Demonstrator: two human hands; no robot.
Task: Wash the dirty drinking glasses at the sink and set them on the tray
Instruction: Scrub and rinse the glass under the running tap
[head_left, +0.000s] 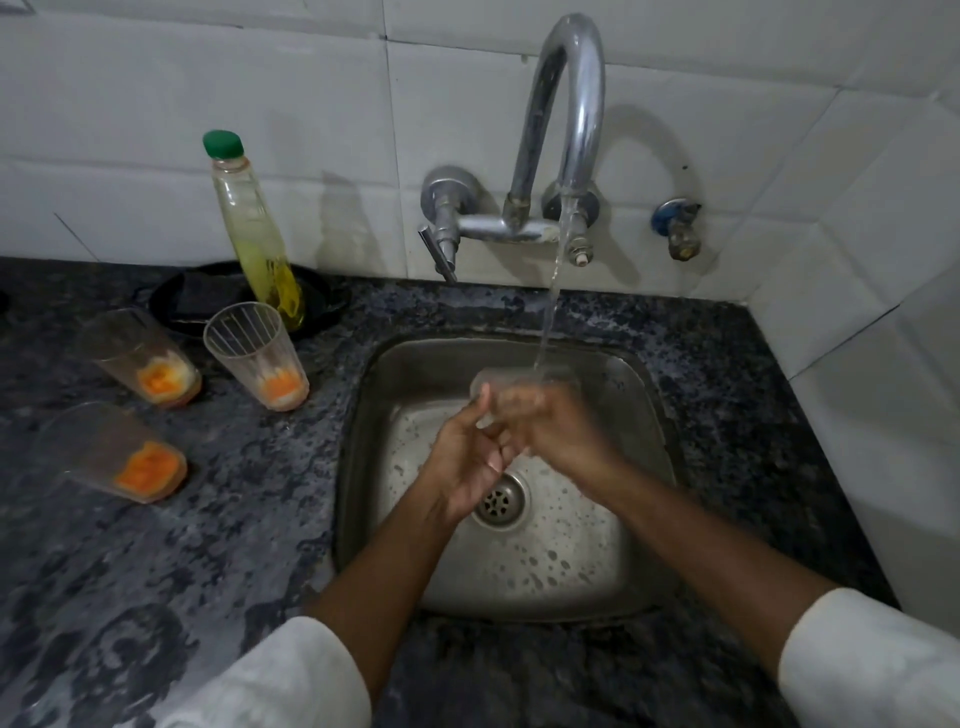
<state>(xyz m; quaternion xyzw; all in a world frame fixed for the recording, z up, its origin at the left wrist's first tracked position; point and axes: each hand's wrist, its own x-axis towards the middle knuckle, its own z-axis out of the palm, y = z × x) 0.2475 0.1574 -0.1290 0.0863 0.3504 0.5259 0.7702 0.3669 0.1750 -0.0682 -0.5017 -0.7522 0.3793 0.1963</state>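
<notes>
Over the steel sink (644, 415), a clear drinking glass (501, 382) sits under the running water from the tap (571, 104). My right hand (550, 423) wraps around the glass from the right. My left hand (467, 460) touches it from the left, fingers partly curled against its side. The glass is blurred and mostly hidden by my hands. Three dirty glasses with orange residue stand on the dark counter to the left: one nearest the sink (257, 356), one behind it (140, 358), one nearer me (111, 452).
A dish soap bottle (254, 234) with a green cap leans on a black dish (218, 299) by the wall. A small valve (678, 228) sticks out of the tiles to the right. The sink drain (501, 501) lies below my hands. No tray is in view.
</notes>
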